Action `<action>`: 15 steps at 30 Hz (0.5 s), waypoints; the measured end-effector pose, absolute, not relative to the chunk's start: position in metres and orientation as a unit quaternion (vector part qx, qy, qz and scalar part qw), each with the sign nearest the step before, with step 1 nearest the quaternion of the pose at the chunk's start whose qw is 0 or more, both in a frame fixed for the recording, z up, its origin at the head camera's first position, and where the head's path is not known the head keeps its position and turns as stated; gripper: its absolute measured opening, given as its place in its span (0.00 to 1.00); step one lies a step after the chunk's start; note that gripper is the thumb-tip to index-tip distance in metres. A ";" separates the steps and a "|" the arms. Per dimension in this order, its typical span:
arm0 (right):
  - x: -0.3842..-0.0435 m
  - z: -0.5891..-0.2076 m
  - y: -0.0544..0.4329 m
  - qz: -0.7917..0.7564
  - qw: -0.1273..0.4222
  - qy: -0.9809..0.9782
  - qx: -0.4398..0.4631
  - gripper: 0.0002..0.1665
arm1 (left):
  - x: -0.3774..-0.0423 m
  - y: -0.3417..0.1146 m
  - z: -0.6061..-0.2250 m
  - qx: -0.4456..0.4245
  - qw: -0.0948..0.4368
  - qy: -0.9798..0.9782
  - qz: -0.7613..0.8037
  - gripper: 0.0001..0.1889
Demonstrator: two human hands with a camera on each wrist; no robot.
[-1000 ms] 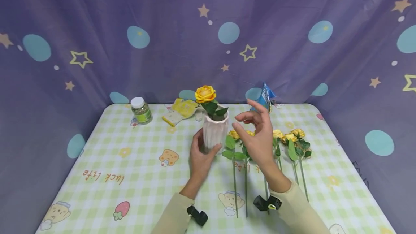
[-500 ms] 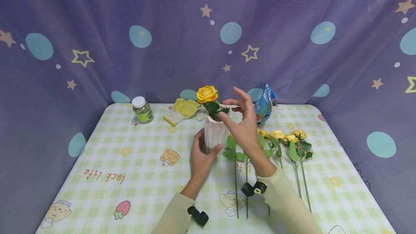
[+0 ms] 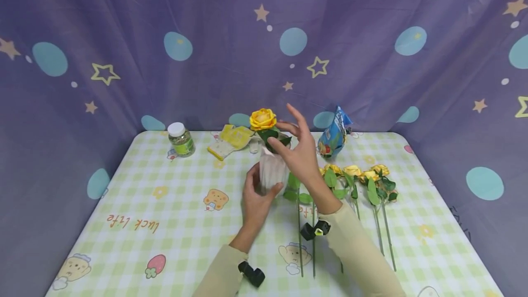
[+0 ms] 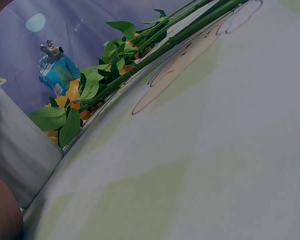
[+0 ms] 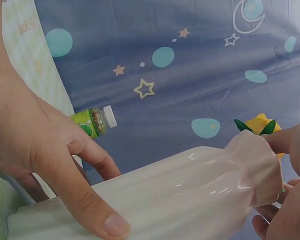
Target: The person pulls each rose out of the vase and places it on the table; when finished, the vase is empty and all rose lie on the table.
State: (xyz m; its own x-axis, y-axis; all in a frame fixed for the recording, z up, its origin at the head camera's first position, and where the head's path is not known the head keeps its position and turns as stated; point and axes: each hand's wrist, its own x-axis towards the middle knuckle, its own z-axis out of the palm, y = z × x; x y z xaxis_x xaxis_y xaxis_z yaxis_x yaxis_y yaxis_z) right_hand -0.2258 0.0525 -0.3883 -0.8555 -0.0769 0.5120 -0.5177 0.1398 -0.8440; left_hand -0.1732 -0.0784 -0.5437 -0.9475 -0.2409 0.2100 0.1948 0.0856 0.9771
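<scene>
A white fluted vase [image 3: 272, 171] stands on the table, with one yellow rose [image 3: 263, 119] upright in its mouth. My left hand [image 3: 255, 203] grips the vase low down, its thumb [image 5: 97, 210] lying across the front in the right wrist view. Beside the rose is my right hand [image 3: 301, 155], fingers spread, with the thumb by the dark green leaves and another finger close behind the bloom. Whether it touches the stem is hidden. In the right wrist view, the ruffled vase rim [image 5: 255, 165] partly covers that hand [image 5: 297, 185].
Several yellow roses [image 3: 352, 171] lie right of the vase, stems towards me. Behind them stands a blue clipped bag [image 3: 333, 136]. A yellow-and-white glove [image 3: 233, 137] lies at the back, left of the vase. Farther left is a white-lidded jar [image 3: 181, 140].
My right hand has moved left, from above the lying roses to the rose in the vase. The left hand keeps its hold on the vase, which stays in place.
</scene>
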 end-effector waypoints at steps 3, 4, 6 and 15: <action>-0.228 -0.388 0.050 0.626 0.179 -0.731 0.205 0.49 | -0.173 -0.078 -0.544 0.017 0.161 -0.718 -0.677 0.46; -0.229 -0.388 0.049 0.626 0.181 -0.730 0.206 0.49 | -0.174 -0.078 -0.544 0.018 0.161 -0.718 -0.677 0.47; -0.230 -0.388 0.048 0.625 0.183 -0.731 0.204 0.48 | -0.173 -0.078 -0.544 0.017 0.163 -0.719 -0.676 0.47; -0.234 -0.389 0.044 0.638 0.168 -0.731 0.171 0.45 | -0.173 -0.078 -0.543 0.021 0.158 -0.723 -0.673 0.47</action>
State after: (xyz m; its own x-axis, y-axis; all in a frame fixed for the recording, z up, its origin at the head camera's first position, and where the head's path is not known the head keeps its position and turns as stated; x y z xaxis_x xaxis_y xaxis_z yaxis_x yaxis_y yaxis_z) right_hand -0.2339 0.0442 -0.3891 -0.8855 -0.0360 0.4633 -0.4639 0.1263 -0.8769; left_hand -0.1729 -0.0784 -0.5434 -0.9491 -0.2437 0.1994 0.1815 0.0940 0.9789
